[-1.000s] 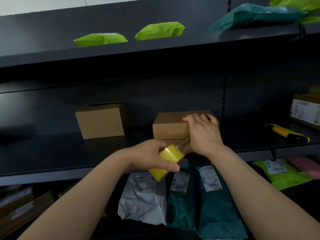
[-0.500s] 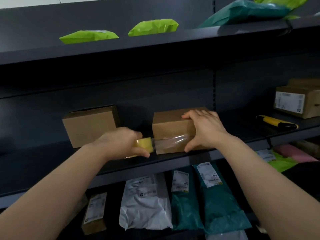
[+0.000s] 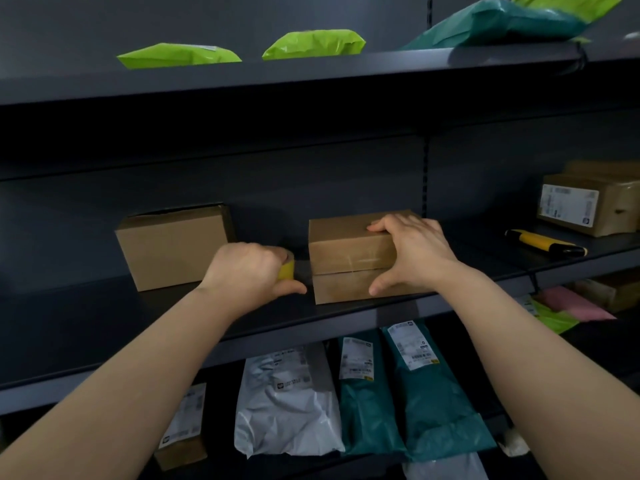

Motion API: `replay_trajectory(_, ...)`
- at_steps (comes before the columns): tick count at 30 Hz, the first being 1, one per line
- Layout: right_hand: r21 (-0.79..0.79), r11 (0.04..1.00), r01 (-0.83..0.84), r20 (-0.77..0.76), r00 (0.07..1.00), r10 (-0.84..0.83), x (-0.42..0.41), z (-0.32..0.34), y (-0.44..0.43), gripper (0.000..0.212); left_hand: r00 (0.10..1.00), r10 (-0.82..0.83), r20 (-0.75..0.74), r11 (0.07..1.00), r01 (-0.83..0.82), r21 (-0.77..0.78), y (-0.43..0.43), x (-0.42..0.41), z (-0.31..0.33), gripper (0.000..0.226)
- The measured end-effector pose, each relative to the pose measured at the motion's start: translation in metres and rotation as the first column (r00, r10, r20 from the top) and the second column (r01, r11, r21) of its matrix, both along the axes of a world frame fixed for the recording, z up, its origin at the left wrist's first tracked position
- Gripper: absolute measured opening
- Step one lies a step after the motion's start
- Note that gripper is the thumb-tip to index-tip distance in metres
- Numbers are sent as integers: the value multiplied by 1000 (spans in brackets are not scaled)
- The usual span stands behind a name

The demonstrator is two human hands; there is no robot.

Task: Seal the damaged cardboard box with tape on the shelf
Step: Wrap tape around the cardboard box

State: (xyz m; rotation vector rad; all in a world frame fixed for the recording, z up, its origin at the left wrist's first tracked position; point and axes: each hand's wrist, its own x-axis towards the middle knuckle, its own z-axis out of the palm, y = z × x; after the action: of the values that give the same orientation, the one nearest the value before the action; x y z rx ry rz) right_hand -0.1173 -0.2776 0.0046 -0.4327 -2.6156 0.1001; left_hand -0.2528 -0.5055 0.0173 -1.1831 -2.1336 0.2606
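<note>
On the middle shelf point(image 3: 104, 317), a little right of centre, sits the cardboard box point(image 3: 346, 244), its long axis running left to right along the shelf's front edge, so its broad front faces the person and its short ends point one toward each hand; a seam point(image 3: 343, 273) crosses that front face end to end, parallel to the long axis; the right hand point(image 3: 415, 254) is spread over the right end, fingers flat on top and thumb pressed low on the front, bracing the box rather than curling round it; the left hand point(image 3: 246, 271) is closed round the yellow tape roll point(image 3: 287, 269), just beside the box's left end with a narrow gap between; a clear strip of tape point(image 3: 360, 260) seems to lie across the front face and bridge that gap back to the roll, though the film is too faint to say where it ends; the hands are apart, one at each end, the box between them; by my judgement the coming move turns on this line: the roll, in the nearer left hand, must travel round the left corner level with the seam while the right hand resists the pull; a second box point(image 3: 173, 244) stands just behind the left hand and leaves little room for the swing; a yellow and black cutter point(image 3: 543, 242) lies well apart to the right, nearer the right hand.
</note>
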Motion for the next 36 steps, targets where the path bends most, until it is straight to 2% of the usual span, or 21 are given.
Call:
replay_trajectory(3, -18, 1000, -3, -5, 1000, 2, -1, 0, 0, 108, 998, -55, -29, 998, 56, 33, -5, 3, -1, 62)
replay_trajectory(6, -12, 1000, 0, -12, 1000, 0, -1, 0, 0, 109, 967, -197, -164, 976, 209, 65, -13, 4, -6, 50)
replay_trajectory(8, -10, 1000, 1, -16, 1000, -1, -1, 0, 0, 109, 955, -219, -198, 966, 241, 97, -15, 5, -10, 43)
replay_trajectory(12, -19, 1000, -1, -23, 1000, 0, -2, 0, -1, 108, 972, -158, -173, 966, 189, 174, -4, 1, -17, 41)
replay_trajectory(15, -22, 1000, -13, -26, 1000, 13, -1, 0, 0, 106, 996, -77, -36, 983, 82, 163, 1, -3, -16, 48)
replay_trajectory(18, -26, 999, -22, -38, 999, 21, -1, 0, 0, 101, 996, -75, -49, 980, 82, 180, 0, -6, -15, 52)
replay_trajectory(24, 21, 1000, -1, -152, 988, 4, -3, -5, 0, 69, 1000, -26, -7, 985, 27, 172, 11, -14, -18, 52)
replay_trajectory(27, 18, 1000, -5, -189, 982, 8, -6, -7, 2, 67, 998, -51, 27, 976, 44, 212, 17, -18, -23, 50)
replay_trajectory(32, -26, 999, -39, -200, 979, 34, -6, -5, 10, 63, 986, -164, -15, 933, 160, 321, 22, -18, -41, 39)
replay_trajectory(34, -41, 998, -42, -163, 986, 35, -5, -3, 13, 65, 980, -197, 19, 919, 178, 352, 24, -17, -45, 37)
replay_trajectory(36, -15, 1000, 0, -54, 999, -1, -4, 1, 8, 71, 983, -182, 26, 917, 160, 365, 25, -15, -44, 39)
